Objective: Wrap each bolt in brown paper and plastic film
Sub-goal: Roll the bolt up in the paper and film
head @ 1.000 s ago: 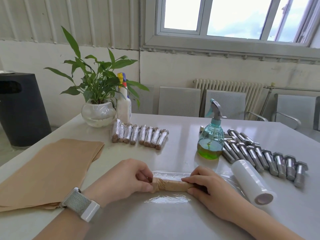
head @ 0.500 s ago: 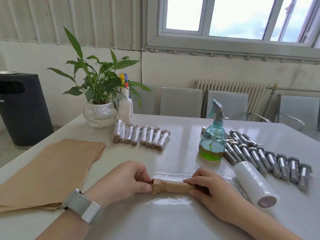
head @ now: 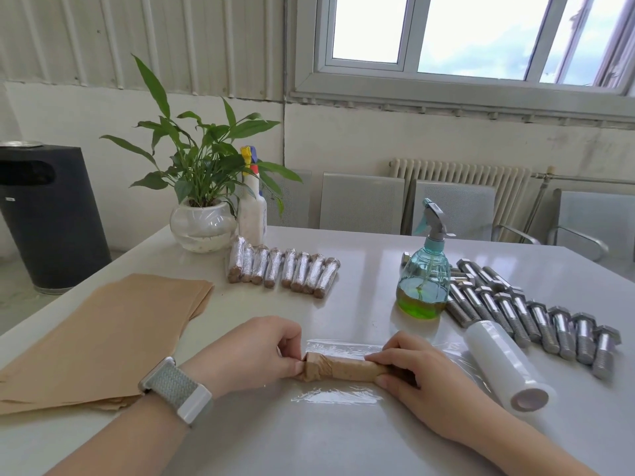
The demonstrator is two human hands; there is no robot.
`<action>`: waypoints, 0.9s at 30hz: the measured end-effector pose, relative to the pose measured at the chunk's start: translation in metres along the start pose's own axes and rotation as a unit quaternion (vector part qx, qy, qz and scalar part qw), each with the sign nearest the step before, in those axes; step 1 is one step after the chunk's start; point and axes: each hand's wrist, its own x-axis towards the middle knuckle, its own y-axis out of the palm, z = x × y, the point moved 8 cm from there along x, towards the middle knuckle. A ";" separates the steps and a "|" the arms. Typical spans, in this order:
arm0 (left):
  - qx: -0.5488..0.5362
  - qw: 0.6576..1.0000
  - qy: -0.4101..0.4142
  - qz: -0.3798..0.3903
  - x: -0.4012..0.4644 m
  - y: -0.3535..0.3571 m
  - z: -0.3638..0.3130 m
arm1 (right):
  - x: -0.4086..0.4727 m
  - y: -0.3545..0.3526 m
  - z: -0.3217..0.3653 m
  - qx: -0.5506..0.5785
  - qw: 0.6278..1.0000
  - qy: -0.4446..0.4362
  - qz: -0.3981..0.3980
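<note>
Two hands on one bolt. The paper-wrapped bolt [head: 338, 366] lies crosswise on a sheet of plastic film [head: 335, 396] spread on the table [head: 360, 269], near the front edge. Left hand [head: 254, 352]: fingers curled, thumb and fingertips pinching the crumpled paper at the bolt's left end. Right hand [head: 422, 376]: fingers bent over the right end, thumb underneath, clamped on it.

Change over the last second: almost none. The bolt sits in the same spot on the film and both grips are as they were; the far edge of the film has not come up over the paper. Only the viewpoint has shifted a little. My reading: the paper stage is done for this bolt and the film stage is just starting, probably a roll away from the body to pick up the film.

Film roll [head: 505, 365] lies just right of the right hand, its sheet running under the bolt; whether it has been cut I cannot tell.

Tally: eight or so finished bundles [head: 281, 271] in a row by the plant pot [head: 202, 228]; a long row of bare bolts [head: 536, 321] at right beside the spray bottle [head: 424, 280]. Stack of brown paper [head: 99, 331] at left. Much left to wrap.
</note>
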 end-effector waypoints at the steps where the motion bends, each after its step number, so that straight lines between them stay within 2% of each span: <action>1: 0.003 1.000 0.005 0.000 0.000 -0.001 -0.002 | 0.000 0.000 0.000 -0.001 1.000 0.000 0.000; 8: 0.068 0.998 0.015 -0.010 -0.007 0.004 -0.015 | 0.000 -0.001 0.002 0.002 1.000 0.003 -0.003; 10: 0.100 0.995 0.011 0.014 -0.004 0.007 -0.019 | -0.001 -0.001 0.003 0.000 1.000 0.003 -0.002; 14: 0.079 0.993 -0.027 0.079 0.003 0.008 -0.021 | -0.001 -0.002 0.004 0.003 1.000 0.002 -0.002; 18: 0.110 0.982 -0.075 0.136 0.014 0.003 -0.021 | -0.002 -0.002 0.005 0.005 1.000 -0.001 -0.005; 22: -0.005 0.969 -0.149 0.200 0.018 0.006 -0.010 | -0.003 -0.003 0.005 0.015 1.000 -0.001 -0.011; 27: -0.041 0.969 -0.181 0.163 0.019 0.005 0.005 | -0.002 -0.004 0.004 0.016 1.000 -0.005 -0.015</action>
